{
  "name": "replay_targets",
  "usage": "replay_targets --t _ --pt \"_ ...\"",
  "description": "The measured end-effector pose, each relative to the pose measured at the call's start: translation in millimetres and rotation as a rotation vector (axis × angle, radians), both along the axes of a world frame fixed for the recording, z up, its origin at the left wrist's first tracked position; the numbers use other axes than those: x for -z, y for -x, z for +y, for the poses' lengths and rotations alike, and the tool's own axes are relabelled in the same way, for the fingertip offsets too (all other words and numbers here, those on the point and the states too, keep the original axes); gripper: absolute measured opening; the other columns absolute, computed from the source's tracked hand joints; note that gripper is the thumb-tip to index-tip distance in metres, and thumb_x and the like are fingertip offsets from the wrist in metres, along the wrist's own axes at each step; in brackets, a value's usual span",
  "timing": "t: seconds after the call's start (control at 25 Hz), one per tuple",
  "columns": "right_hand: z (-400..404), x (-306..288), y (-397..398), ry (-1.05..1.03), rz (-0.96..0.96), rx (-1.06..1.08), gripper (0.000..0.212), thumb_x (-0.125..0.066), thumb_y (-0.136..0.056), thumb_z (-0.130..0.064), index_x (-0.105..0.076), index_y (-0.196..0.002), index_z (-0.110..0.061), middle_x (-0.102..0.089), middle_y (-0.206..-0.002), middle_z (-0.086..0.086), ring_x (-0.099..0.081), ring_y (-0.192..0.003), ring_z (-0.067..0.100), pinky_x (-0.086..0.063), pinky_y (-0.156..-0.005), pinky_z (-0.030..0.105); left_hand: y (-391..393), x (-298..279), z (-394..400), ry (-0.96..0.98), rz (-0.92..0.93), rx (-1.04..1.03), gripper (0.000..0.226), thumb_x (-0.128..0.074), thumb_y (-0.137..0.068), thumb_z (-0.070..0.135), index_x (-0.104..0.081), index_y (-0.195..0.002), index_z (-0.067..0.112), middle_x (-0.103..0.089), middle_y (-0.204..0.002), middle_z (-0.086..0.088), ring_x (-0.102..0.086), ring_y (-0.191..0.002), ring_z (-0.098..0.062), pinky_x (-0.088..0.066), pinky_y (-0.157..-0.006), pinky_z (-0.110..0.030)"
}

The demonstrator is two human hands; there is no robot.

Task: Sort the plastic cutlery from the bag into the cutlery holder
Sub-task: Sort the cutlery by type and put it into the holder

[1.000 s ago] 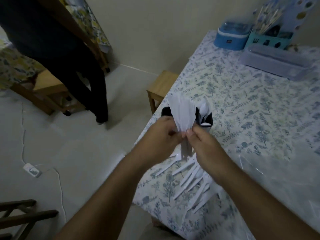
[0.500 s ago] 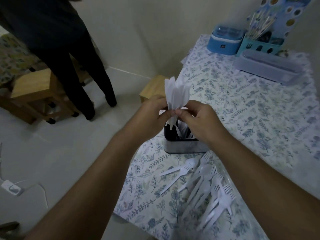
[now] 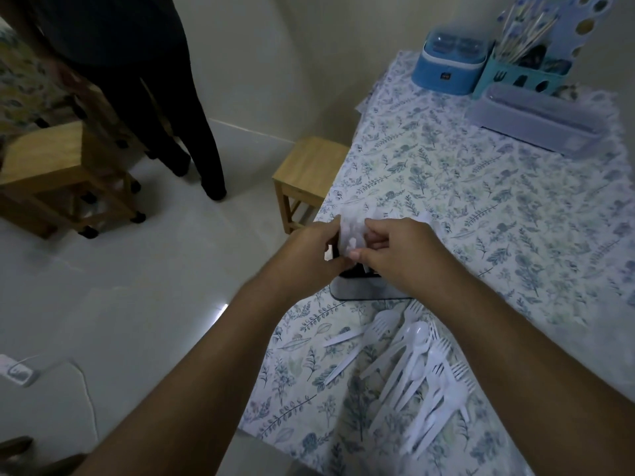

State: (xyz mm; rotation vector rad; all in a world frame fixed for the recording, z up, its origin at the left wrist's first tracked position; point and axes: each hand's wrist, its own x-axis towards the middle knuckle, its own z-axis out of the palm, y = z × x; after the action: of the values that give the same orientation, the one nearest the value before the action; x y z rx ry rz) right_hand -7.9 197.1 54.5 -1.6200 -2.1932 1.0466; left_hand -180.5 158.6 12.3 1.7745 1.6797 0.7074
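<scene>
White plastic cutlery bundle (image 3: 352, 233) is pinched between both hands, left (image 3: 309, 257) and right (image 3: 398, 252), above the cutlery holder (image 3: 364, 290).

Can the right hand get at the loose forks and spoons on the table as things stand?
Probably not yet: the right hand and left hand both grip the cutlery bundle over the holder. The loose cutlery lies uncovered below.
</scene>
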Motion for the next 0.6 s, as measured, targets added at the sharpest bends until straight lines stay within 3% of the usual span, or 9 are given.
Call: replay_targets --t 0.12,0.24,0.32,0.44,0.6 --pt "-6 -4 -7 -0.081 0.023 0.03 0.039 -0.078 -0.087 -0.029 -0.071 -0.113 -0.001 -0.076 -0.102 0.011 -0.071 -0.095 0.023 -0.056 -0.091 0.046 0 -8 -6 -0.02 0.141 -0.031 0.038 -0.074 -0.084 0.032 -0.061 -0.115 0.014 -0.066 -0.103 -0.001 -0.062 -0.096 -0.02 -0.054 -0.082 -0.039" --pt "-21 -7 -23 -0.15 0.147 0.134 0.029 -0.073 -0.091 -0.026 -0.075 -0.116 -0.012 -0.074 -0.096 -0.005 -0.07 -0.088 0.008 -0.057 -0.084 0.025 -1 -4 -25 0.0 0.245 -0.099 0.054 -0.072 -0.086 0.026 -0.053 -0.135 0.016 -0.06 -0.12 0.001 -0.055 -0.11 -0.018 -0.041 -0.084 -0.023" --pt "-37 -6 -40 -0.193 0.227 0.195 0.021 -0.07 -0.094 -0.024 -0.077 -0.113 -0.02 -0.073 -0.096 -0.011 -0.069 -0.088 0.001 -0.054 -0.079 0.015 -8 7 -46 -0.015 0.146 -0.253 0.06 -0.07 -0.087 0.02 -0.047 -0.142 0.018 -0.053 -0.122 0.008 -0.051 -0.112 -0.01 -0.038 -0.087 -0.019" --pt "-61 15 -73 -0.219 0.261 0.226 0.017 -0.066 -0.096 -0.02 -0.077 -0.109 -0.021 -0.072 -0.098 -0.01 -0.068 -0.088 0.002 -0.055 -0.077 0.015 -36 44 -85 0.003 -0.049 -0.512 0.037 -0.063 -0.09 0.012 -0.057 -0.126 0.019 -0.057 -0.11 0.007 -0.057 -0.095 -0.008 -0.045 -0.08 -0.018" --pt "-92 64 -111 0.053 0.194 0.237 0.016 -0.065 -0.097 -0.021 -0.076 -0.106 -0.027 -0.072 -0.099 -0.014 -0.065 -0.086 -0.006 -0.048 -0.072 0.006 -81 100 -110 0.229 0.119 -0.325 0.016 -0.064 -0.094 0.023 -0.065 -0.107 0.014 -0.058 -0.104 -0.002 -0.059 -0.091 -0.019 -0.043 -0.072 -0.024"
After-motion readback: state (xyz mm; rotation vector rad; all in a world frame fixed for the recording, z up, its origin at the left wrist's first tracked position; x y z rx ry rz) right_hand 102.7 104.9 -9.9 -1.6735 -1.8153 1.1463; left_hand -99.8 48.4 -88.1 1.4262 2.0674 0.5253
